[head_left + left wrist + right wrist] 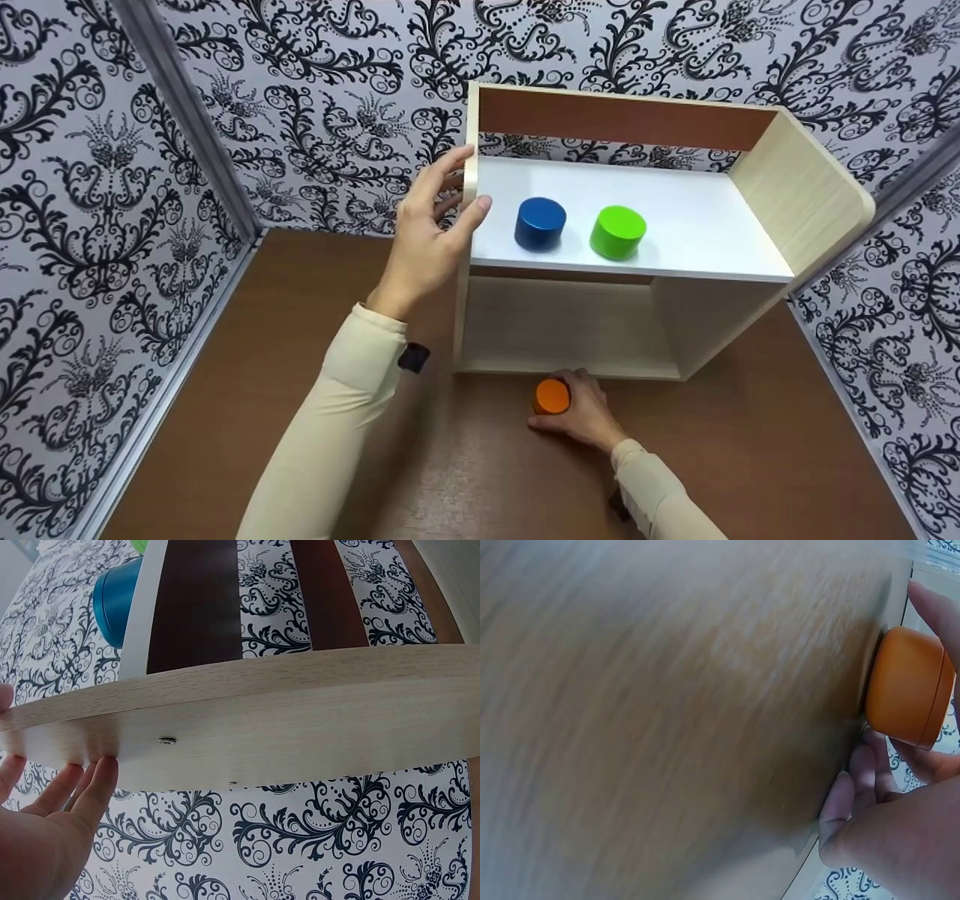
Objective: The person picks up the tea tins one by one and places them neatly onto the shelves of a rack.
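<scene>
A small wooden shelf unit (566, 322) with a white upper board (690, 217) stands on the brown table. My left hand (431, 232) grips its left side panel (300, 727), with the thumb at the front edge and the fingertips against the outer face. Below the unit's front edge, my right hand (585, 412) holds an orange round container (904, 686) by its sides, thumb and fingers around it. The container stands upright on the table. On the white board, a blue round container (540, 225) sits left of a green one (618, 234), the two apart.
The brown table (480, 480) extends left, right and in front of the shelf unit. Patterned wall panels (337, 112) enclose it at the back and on both sides. Below the white board is an open compartment with a wooden floor.
</scene>
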A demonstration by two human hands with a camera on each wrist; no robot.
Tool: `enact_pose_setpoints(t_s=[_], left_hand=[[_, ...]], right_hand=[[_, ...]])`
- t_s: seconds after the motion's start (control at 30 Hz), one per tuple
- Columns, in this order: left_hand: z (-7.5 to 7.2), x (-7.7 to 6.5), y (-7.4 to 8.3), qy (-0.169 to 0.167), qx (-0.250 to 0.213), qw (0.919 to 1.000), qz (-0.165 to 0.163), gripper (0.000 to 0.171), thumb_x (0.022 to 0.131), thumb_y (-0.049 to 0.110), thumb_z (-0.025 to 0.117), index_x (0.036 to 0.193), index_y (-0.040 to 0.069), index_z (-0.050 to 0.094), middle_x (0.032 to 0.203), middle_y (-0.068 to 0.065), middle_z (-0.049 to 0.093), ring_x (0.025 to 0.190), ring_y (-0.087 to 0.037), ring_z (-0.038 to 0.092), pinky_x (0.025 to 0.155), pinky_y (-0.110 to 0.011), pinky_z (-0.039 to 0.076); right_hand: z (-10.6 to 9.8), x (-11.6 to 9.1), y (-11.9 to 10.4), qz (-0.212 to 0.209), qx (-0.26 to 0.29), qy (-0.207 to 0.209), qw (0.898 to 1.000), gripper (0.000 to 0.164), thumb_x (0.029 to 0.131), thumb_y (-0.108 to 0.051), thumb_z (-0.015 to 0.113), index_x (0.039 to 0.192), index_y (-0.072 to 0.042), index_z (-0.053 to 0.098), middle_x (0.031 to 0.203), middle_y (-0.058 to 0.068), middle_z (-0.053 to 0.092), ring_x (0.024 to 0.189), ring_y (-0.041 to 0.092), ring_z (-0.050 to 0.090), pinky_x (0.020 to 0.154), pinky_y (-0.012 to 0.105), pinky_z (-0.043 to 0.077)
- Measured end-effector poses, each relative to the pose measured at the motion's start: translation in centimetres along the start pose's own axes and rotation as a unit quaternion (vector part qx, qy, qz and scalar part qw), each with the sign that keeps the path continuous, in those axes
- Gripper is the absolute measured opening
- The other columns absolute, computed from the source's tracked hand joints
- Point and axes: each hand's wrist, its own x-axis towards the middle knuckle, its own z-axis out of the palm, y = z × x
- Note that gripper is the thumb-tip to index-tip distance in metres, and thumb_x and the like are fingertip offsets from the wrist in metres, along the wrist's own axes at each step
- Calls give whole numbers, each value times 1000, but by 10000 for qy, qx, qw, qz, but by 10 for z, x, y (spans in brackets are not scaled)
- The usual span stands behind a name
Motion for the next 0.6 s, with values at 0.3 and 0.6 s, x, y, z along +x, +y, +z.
enact_pose_setpoints(t_s=[0.3, 0.6], left_hand=[[0, 0, 1, -35, -11, 10000, -48, 55, 95, 13, 68, 146, 4, 51, 137, -12, 53, 121, -28, 59, 104, -37, 53], [0, 0, 0, -6, 50, 10000, -31, 54, 95, 14, 68, 146, 4, 51, 136, -13, 54, 121, -29, 59, 104, -35, 53]], right_hand=[[2, 1, 0, 52, -11, 59, 10000, 72, 67, -40, 95, 124, -8, 64, 115, 11, 54, 104, 33, 53, 97, 60, 40], [3, 1, 1, -2, -30, 59, 10000, 66, 70, -39, 93, 121, -6, 66, 115, 12, 54, 103, 31, 53, 94, 59, 41]])
